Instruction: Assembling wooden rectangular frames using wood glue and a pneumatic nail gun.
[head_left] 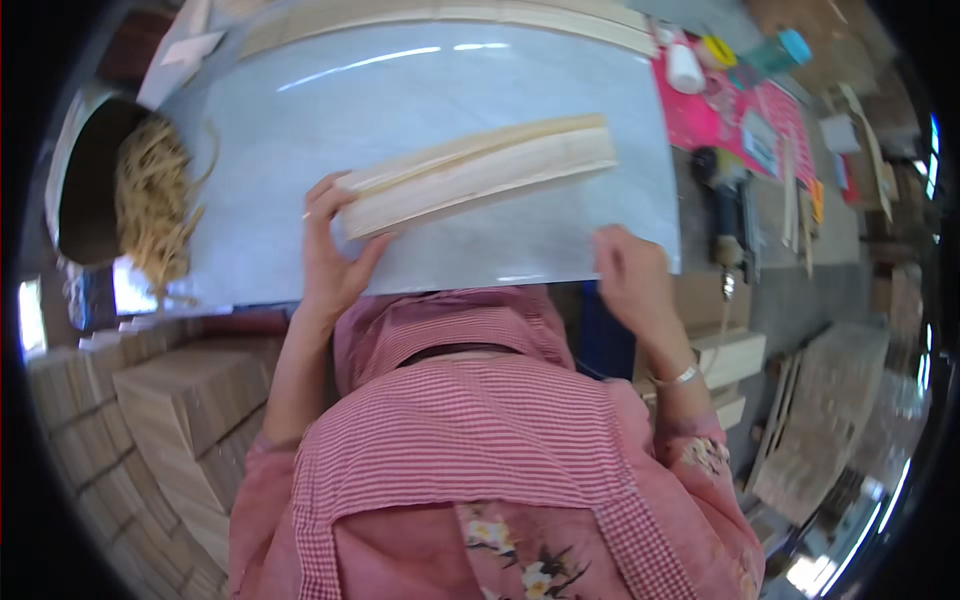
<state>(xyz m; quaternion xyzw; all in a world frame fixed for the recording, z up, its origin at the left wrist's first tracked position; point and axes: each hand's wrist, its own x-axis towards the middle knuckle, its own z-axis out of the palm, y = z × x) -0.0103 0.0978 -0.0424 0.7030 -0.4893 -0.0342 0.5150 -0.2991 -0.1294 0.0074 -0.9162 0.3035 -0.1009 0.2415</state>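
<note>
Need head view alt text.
A person's left hand holds the left end of a pale wood piece on a pale tabletop; the right hand is apart from it, near the front edge. Tan strands sit left, a dark tool right.

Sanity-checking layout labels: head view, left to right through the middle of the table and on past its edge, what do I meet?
Tangle of tan strips → left hand → long pale piece → right hand → dark tool → small orange item.
</note>
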